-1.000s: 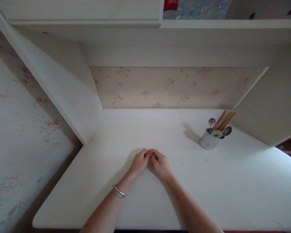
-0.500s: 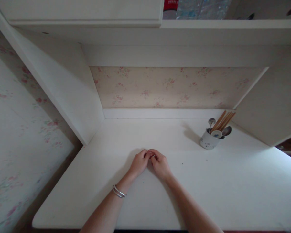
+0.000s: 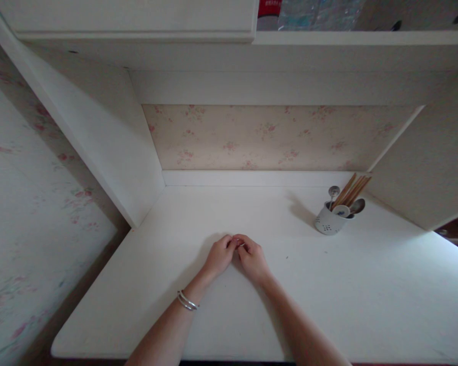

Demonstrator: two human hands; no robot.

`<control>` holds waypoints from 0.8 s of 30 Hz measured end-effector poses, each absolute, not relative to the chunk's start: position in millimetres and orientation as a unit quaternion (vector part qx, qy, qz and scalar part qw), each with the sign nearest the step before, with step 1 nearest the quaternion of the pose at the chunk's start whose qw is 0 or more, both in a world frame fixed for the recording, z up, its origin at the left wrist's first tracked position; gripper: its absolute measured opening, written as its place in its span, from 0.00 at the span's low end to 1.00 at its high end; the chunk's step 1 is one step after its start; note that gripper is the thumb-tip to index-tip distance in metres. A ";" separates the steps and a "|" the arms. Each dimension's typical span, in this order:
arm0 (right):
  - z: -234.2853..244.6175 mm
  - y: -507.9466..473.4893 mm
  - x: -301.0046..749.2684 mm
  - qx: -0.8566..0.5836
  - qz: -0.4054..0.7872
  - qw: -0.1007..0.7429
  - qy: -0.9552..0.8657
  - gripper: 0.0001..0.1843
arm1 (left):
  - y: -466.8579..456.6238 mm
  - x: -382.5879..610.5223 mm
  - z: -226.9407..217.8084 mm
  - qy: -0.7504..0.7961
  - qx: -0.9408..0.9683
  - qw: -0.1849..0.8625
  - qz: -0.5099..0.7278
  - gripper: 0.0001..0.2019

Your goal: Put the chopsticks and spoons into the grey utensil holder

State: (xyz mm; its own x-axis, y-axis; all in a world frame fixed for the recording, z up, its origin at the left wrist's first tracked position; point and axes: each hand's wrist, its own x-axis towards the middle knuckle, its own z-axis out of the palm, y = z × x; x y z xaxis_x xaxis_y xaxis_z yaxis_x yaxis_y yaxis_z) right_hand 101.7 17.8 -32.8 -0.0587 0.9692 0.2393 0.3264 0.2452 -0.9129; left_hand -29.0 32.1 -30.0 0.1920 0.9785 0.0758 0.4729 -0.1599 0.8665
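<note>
My left hand (image 3: 219,255) and my right hand (image 3: 253,259) meet at the fingertips over the middle of the white desk (image 3: 137,295). The fingers of both are curled and pressed together. If anything small is between them, it is too hidden to make out. Two silver bangles (image 3: 188,300) circle the left wrist. To the right and farther back stands a white utensil holder (image 3: 327,222) with a pattern of holes. It holds several wooden chopsticks (image 3: 353,190), a metal spoon (image 3: 358,206), a small round-headed metal utensil (image 3: 333,191) and a white ceramic piece (image 3: 341,210).
A white side panel (image 3: 99,137) rises on the left, another panel (image 3: 427,168) on the right. Overhead runs a shelf (image 3: 347,37) carrying a red-labelled item (image 3: 269,8) and clear plastic (image 3: 316,14). Floral wallpaper (image 3: 267,134) covers the back.
</note>
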 end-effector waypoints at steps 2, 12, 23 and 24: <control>-33.4 18.0 101.4 -0.507 0.346 0.464 -0.639 0.19 | 32.4 -29.0 -30.1 0.534 0.678 0.370 0.344 0.18; -33.2 17.5 101.5 -0.506 0.357 0.465 -0.633 0.19 | 32.0 -29.3 -29.7 0.539 0.677 0.369 0.340 0.19; -31.8 17.5 101.5 -0.511 0.357 0.458 -0.634 0.19 | 32.7 -28.9 -30.8 0.543 0.672 0.370 0.341 0.19; -31.6 17.5 101.5 -0.511 0.358 0.458 -0.633 0.19 | 32.7 -29.0 -31.0 0.542 0.672 0.370 0.342 0.19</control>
State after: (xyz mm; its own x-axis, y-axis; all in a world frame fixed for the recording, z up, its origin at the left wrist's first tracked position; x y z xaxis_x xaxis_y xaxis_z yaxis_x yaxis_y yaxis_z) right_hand 101.5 17.5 -31.6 -0.0575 0.9751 0.2140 0.3198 0.2211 -0.9213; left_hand -29.0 32.7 -31.0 0.1781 0.9823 0.0575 0.4764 -0.1372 0.8685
